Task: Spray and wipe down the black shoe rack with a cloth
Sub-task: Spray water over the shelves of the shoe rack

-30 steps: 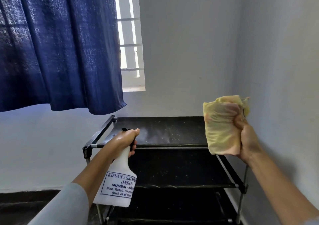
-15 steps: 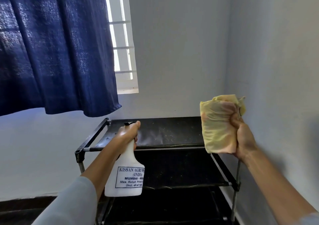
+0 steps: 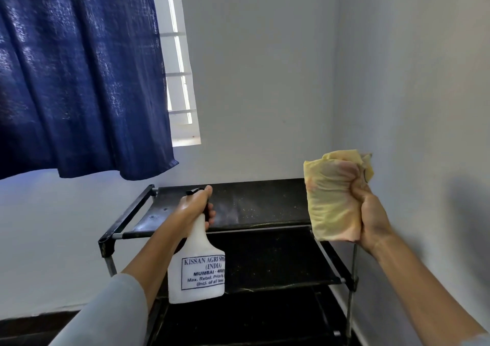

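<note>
The black shoe rack [image 3: 254,205] stands in the room's corner, its top shelf dusty with pale specks and lower shelves below. My left hand [image 3: 195,207] grips the neck and trigger of a white spray bottle [image 3: 197,271] with a printed label, its nozzle over the top shelf's front left part. My right hand [image 3: 371,221] holds a folded yellow cloth [image 3: 331,199] upright above the rack's right end, close to the side wall.
A dark blue curtain [image 3: 79,75] hangs over the window [image 3: 180,80] at upper left. White walls meet behind the rack [image 3: 334,107]. A dark floor strip [image 3: 34,327] shows at lower left.
The view has swung slightly right and down, so the curtain and rack sit further left. Both hands keep their grips, and the bottle has edged closer to the top shelf.
</note>
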`<action>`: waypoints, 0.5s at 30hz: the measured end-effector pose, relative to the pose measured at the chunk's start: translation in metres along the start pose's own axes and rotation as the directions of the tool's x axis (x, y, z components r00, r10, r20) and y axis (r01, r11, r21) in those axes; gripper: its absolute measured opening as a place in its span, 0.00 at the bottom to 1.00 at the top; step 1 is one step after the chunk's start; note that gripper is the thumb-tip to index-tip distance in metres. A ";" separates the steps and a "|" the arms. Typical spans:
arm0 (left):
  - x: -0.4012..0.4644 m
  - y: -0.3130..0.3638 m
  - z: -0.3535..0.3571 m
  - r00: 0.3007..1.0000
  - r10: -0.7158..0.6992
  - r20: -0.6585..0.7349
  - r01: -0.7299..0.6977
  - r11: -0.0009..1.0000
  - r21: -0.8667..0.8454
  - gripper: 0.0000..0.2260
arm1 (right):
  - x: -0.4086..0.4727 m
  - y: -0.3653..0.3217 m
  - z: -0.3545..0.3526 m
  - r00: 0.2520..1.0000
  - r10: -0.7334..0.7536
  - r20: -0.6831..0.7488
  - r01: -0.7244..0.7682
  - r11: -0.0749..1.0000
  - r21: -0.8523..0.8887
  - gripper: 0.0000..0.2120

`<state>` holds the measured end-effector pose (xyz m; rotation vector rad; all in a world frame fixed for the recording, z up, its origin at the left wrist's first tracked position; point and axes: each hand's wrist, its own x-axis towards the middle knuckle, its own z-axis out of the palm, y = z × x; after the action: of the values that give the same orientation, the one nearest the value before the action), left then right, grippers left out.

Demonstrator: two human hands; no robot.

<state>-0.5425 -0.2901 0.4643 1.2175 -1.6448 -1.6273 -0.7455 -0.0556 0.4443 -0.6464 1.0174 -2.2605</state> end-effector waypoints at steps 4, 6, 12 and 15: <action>-0.004 -0.001 0.007 1.000 -0.014 0.019 0.014 1.000 -0.024 0.15 | -0.002 -0.001 -0.006 1.000 -0.017 -0.017 0.017 1.000 0.011 0.14; -0.005 -0.002 0.013 0.999 -0.032 0.037 0.033 0.999 -0.019 0.15 | -0.003 -0.002 -0.010 1.000 -0.012 -0.019 0.012 1.000 0.011 0.15; -0.014 0.000 0.028 0.982 -0.109 0.151 0.094 0.990 0.102 0.18 | -0.004 -0.005 -0.019 0.999 -0.006 -0.054 0.006 1.000 0.001 0.17; -0.016 -0.001 0.037 0.983 -0.106 0.152 0.087 0.988 0.127 0.18 | -0.004 -0.007 -0.025 0.997 -0.006 -0.074 0.007 1.000 0.010 0.18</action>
<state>-0.5666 -0.2580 0.4616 1.2737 -1.8295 -1.7455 -0.7608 -0.0363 0.4342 -0.5660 1.0393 -2.3086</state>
